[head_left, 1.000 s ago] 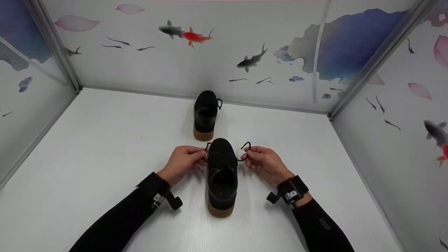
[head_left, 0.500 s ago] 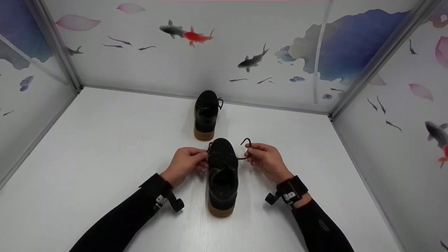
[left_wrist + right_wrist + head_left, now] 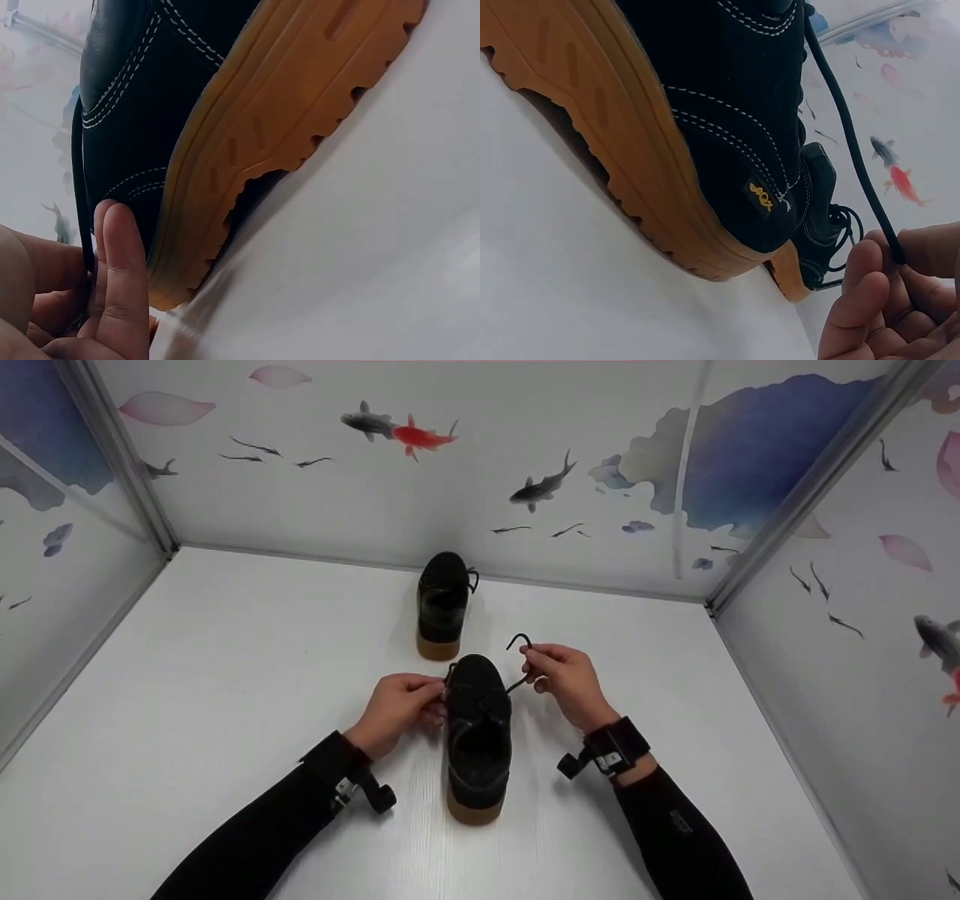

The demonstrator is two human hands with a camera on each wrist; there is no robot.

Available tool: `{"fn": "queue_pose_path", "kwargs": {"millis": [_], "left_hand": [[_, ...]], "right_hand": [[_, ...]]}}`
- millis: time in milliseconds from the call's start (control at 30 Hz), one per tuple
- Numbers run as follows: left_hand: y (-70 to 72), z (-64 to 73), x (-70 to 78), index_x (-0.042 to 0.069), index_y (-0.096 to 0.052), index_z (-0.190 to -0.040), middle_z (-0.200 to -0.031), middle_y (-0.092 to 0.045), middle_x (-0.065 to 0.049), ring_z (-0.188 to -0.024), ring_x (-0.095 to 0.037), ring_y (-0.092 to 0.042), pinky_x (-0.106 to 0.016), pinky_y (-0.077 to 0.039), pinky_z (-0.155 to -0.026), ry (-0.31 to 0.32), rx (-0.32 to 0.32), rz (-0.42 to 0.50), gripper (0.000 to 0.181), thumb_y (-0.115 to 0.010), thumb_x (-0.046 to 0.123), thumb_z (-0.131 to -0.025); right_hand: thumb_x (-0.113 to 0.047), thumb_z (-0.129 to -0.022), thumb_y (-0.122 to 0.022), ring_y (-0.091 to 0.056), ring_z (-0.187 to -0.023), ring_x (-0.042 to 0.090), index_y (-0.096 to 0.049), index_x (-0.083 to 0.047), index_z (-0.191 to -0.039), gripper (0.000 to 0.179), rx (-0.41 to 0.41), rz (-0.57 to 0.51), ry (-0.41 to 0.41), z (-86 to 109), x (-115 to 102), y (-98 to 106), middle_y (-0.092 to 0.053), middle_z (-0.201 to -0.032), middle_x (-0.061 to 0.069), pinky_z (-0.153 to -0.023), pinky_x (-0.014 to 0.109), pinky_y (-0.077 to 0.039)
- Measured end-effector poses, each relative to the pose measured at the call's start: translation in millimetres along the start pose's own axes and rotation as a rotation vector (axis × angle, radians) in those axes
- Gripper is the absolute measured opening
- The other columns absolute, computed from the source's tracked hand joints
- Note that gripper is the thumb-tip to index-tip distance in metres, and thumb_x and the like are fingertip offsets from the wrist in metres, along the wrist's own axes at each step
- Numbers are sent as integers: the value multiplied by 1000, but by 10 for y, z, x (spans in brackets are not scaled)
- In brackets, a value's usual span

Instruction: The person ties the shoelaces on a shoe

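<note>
A black shoe (image 3: 478, 780) with a tan rubber sole (image 3: 630, 142) and white stitching stands on the white table, toe pointing away from me. My right hand (image 3: 566, 679) pinches one black shoelace (image 3: 851, 135) between thumb and fingers, out to the right of the toe. That lace runs taut to the shoe, and its free end curls above the fingers. On the left side, my left hand (image 3: 401, 709) pinches the other lace (image 3: 79, 180) close against the shoe. Two of its fingers (image 3: 124, 247) extend along the shoe's side in the left wrist view.
A second black shoe (image 3: 442, 607) with a tan sole and a looped lace stands just beyond the first, near the back wall (image 3: 300, 510). Printed panels with fish enclose the white table (image 3: 247, 660) at the back and both sides.
My right hand has moved up and slightly left with its lace, which now slants upward from the shoe. The left hand has barely shifted, and both shoes stay in place.
</note>
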State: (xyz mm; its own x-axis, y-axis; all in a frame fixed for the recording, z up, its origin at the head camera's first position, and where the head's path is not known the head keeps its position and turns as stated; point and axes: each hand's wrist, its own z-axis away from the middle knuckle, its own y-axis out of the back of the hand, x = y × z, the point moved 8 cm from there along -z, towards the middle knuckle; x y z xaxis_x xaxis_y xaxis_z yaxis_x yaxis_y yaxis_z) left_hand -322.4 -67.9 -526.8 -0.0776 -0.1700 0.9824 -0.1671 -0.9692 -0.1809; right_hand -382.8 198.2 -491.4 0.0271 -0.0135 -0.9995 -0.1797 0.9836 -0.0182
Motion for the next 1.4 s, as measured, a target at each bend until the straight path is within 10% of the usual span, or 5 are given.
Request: {"fn": "queue_pose_path", "kwargs": {"millis": [767, 1067, 1400], "left_hand": [[-10, 9, 33, -12, -77, -126, -90, -79, -10, -74, -14, -74, -28, -64, -69, -24, -30, -26, 28, -70, 9, -110], [2, 23, 35, -11, -77, -128, -91, -80, -12, -75, -14, -76, -28, -64, -70, -15, -28, -45, 28, -68, 10, -112], [5, 11, 15, -11, -77, -123, -88, -78, -11, -73, -14, -75, -29, -64, -68, 0, -20, -36, 27, -71, 12, -110]], "right_hand": [[-21, -108, -76, -57, -66, 13, -83, -5, -112, 18, -132, 406, 170, -196, -622, -655, -65, -83, 2, -58, 23, -48], [-20, -110, -74, -74, -82, 22, -81, 0, -125, 26, -298, 574, 300, -125, -808, -1026, -77, -102, 5, -75, 30, -61], [-22, -110, -74, -70, -90, 42, -85, -8, -113, 18, -253, 512, 325, 20, -594, -708, -77, -99, 12, -79, 41, -62]]}}
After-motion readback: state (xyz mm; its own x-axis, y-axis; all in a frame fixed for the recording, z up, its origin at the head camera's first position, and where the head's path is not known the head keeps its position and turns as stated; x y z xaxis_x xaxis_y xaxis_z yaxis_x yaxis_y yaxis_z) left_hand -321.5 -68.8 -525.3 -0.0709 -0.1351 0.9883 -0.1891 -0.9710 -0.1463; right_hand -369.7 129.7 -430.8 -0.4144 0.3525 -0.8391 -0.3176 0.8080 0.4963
